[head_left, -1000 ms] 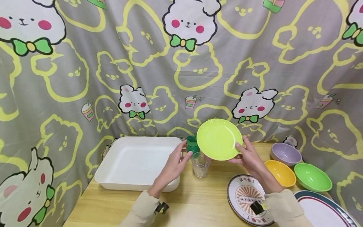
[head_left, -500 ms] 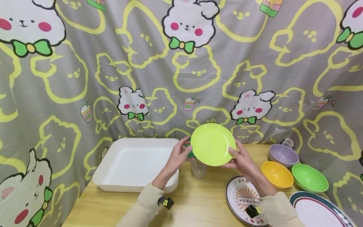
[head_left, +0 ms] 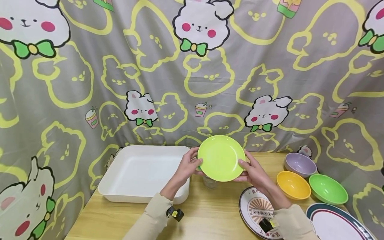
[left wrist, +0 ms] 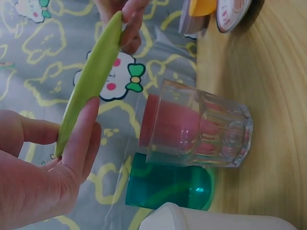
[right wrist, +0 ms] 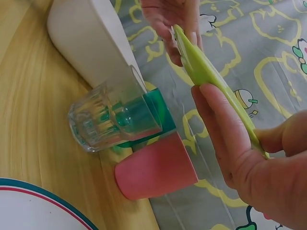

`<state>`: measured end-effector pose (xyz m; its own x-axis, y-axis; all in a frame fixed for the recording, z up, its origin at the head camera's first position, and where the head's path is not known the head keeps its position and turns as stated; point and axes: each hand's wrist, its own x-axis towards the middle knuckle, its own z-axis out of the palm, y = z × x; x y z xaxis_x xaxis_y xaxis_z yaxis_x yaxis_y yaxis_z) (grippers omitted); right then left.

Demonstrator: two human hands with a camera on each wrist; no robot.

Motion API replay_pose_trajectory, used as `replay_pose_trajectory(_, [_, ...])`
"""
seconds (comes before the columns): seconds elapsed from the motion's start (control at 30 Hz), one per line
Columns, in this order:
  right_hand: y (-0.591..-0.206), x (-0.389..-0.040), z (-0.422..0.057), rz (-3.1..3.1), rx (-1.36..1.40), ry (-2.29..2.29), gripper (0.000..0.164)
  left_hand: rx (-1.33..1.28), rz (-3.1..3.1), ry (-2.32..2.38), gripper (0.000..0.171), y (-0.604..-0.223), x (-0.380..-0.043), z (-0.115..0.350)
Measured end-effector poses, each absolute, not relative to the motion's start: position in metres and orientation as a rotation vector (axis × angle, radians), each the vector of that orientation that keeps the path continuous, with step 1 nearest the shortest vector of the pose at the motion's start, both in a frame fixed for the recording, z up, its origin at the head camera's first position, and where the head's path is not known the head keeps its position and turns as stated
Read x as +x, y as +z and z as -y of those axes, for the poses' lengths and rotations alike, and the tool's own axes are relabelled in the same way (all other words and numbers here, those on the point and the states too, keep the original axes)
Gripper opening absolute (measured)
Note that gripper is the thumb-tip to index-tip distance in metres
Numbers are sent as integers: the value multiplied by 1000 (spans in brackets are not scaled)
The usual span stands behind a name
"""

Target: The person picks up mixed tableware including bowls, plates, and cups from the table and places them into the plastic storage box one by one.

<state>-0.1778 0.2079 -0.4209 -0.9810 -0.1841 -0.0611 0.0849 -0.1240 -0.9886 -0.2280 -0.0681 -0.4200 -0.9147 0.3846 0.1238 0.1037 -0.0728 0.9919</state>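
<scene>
A lime-green plate (head_left: 222, 158) is held up in the air, tilted so its upper face shows in the head view. My left hand (head_left: 186, 166) pinches its left rim, thumb on top and fingers beneath. The right hand (head_left: 255, 171) grips the opposite rim the same way. Below the plate on the table stand a clear glass (left wrist: 206, 127), a pink cup (right wrist: 156, 167) and a green see-through cup (left wrist: 168, 182). In the head view the plate hides most of these.
A white rectangular tub (head_left: 144, 196) stands left on the wooden table (head_left: 204, 216). To the right are a patterned plate (head_left: 255, 206), a purple bowl (head_left: 300, 165), an orange bowl (head_left: 293, 185), a green bowl (head_left: 328, 189) and a large dark-rimmed plate (head_left: 336, 223). A printed curtain (head_left: 168, 80) hangs behind.
The lime-green plate has moved left and down, in front of the cups. My left hand, apart from it a second ago, now holds its left rim; the right hand has kept its grip.
</scene>
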Motion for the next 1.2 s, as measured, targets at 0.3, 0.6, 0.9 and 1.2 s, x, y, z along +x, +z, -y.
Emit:
replay_pose_trajectory(0.3, [-423,-178,-208,-1975,-119,-2191,62,393,-1985,2107,56,-422,-229,69])
replay_pose_trajectory(0.6, [-426,-178,-209,-1973,-162,-2177,62,402,-1950,2091,59,-420,-227,73])
replay_pose_trajectory(0.9, [-423,-177,-214,-1955,-239,-2159,63,385,-1929,2103,61,-418,-226,76])
replay_pose_trajectory(1.2, [-412,-172,-229,-2017,-388,-2005,65,357,-1926,2110,60,-418,-227,80])
